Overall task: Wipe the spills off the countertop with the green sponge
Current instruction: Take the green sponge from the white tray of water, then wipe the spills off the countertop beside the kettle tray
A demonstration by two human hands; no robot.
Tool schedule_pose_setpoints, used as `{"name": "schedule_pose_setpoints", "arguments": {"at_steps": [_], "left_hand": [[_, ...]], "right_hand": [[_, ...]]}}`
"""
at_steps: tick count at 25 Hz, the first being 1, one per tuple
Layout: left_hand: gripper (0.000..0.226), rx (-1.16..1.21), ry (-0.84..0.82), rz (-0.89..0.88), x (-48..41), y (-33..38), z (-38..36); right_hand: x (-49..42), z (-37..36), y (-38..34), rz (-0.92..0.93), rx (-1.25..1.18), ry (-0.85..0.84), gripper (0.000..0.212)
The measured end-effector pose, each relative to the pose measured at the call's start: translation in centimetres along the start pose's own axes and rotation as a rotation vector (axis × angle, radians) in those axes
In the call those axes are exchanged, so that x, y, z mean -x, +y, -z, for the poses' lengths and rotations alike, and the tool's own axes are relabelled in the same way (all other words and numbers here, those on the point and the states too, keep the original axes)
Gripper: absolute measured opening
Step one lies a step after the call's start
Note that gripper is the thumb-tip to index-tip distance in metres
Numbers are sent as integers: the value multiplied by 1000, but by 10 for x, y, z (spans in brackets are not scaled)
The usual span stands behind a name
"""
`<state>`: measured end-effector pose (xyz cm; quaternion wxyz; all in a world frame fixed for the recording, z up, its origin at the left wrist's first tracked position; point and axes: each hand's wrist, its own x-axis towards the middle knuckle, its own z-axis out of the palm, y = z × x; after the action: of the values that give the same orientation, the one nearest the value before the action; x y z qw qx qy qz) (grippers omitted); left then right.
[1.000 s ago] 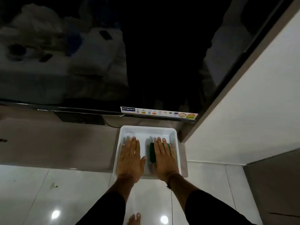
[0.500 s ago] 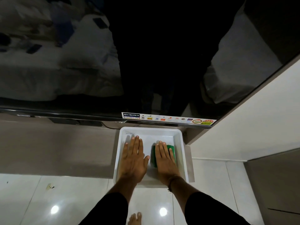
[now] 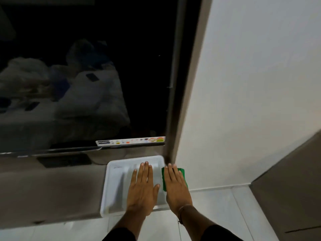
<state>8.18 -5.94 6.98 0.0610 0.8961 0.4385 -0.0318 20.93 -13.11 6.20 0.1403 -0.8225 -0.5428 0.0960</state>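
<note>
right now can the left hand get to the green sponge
Probably yes: the left hand lies flat in the white tray right beside the green sponge, though the right hand covers most of it.

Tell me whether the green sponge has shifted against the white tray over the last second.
Yes. The green sponge, flat under the right hand, has slid rightward: earlier it sat inside the white tray, now it overlaps the tray's right rim.

left hand (image 3: 142, 190) flat in the tray (image 3: 116, 188); right hand (image 3: 175, 186) on the sponge (image 3: 181, 170) at its right edge.
</note>
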Motion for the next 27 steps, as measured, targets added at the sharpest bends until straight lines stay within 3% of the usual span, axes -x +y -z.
{"name": "schedule_pose_setpoints", "arguments": {"at_steps": [5, 12, 27], "left_hand": [[79, 39, 52, -186, 16, 137, 15], [81, -25, -39, -487, 26, 359, 19], [78, 44, -31, -1231, -27, 797, -22]], "right_hand": [[74, 59, 119, -141, 48, 85, 84], [188, 145, 298, -411, 119, 242, 84], [354, 271, 616, -1135, 219, 423, 87]]}}
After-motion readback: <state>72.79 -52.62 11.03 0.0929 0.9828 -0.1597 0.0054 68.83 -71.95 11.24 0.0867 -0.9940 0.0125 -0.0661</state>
